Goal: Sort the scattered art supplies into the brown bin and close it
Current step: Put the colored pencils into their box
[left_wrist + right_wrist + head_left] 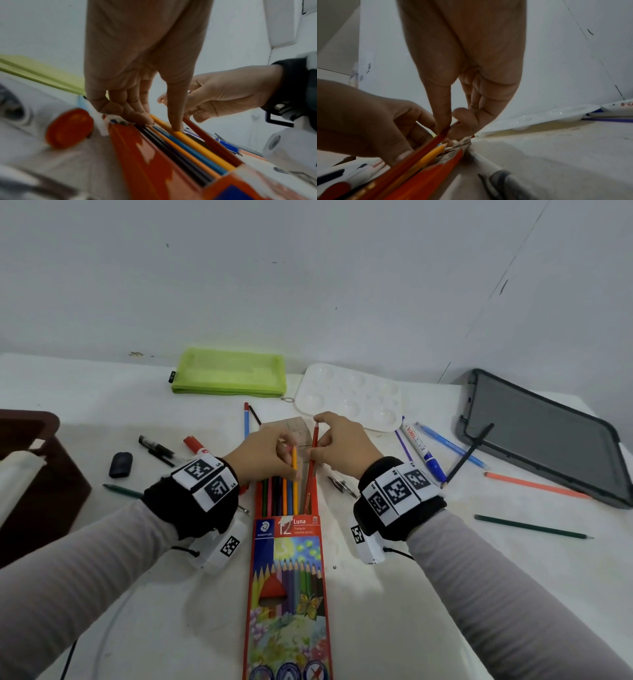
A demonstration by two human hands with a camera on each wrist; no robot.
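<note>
White table against a pale wall. My right hand pinches the red pencil near its upper end, thumb and forefinger closed on it, its lower end entering the pencil box below my fingers. My left hand presses the yellow pencil down with a fingertip, other fingers curled. Risk: the red pencil may jam against its neighbours or tear the flap. The brown bin, far left, is cut off; its inside is unseen.
</note>
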